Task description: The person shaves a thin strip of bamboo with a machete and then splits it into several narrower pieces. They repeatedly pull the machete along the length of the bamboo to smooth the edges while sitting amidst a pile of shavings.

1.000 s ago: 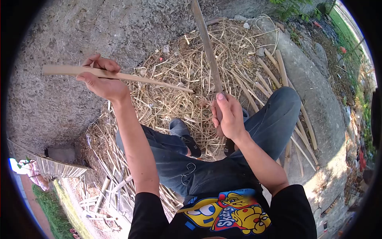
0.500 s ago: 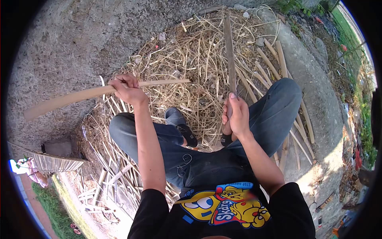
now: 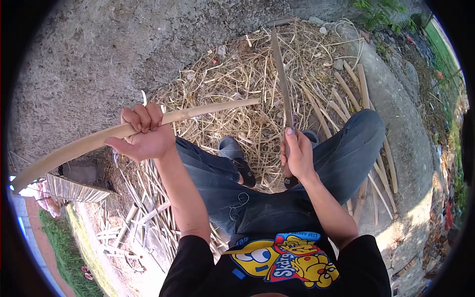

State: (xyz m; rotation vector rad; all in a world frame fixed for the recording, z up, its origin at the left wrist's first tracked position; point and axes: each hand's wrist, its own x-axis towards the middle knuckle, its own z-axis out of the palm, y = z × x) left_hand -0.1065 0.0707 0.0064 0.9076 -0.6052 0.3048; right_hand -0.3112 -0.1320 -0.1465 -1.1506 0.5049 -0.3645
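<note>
My left hand (image 3: 145, 141) is raised at the left with its fingers curled over a long, pale, slightly bowed bamboo strip (image 3: 79, 144). The thumb sticks out below the strip. One end reaches the far left edge; the narrower end points over the shavings. In my right hand (image 3: 299, 154) is the handle of a long machete (image 3: 281, 74), its dark blade pointing away from me. The strip's narrow tip is a short way left of the blade, apart from it.
Thin bamboo shavings (image 3: 208, 86) cover the ground before my feet. Split bamboo pieces (image 3: 363, 86) lie to the right, beside a large rock (image 3: 410, 133). More cut strips (image 3: 151, 198) are piled at the left. A rough wall (image 3: 99, 69) rises ahead on the left.
My left hand has turned palm-up and come slightly lower, bringing the strip's narrow end nearer the machete. The strip's near end has swung down and left. The machete stays in my right hand.
</note>
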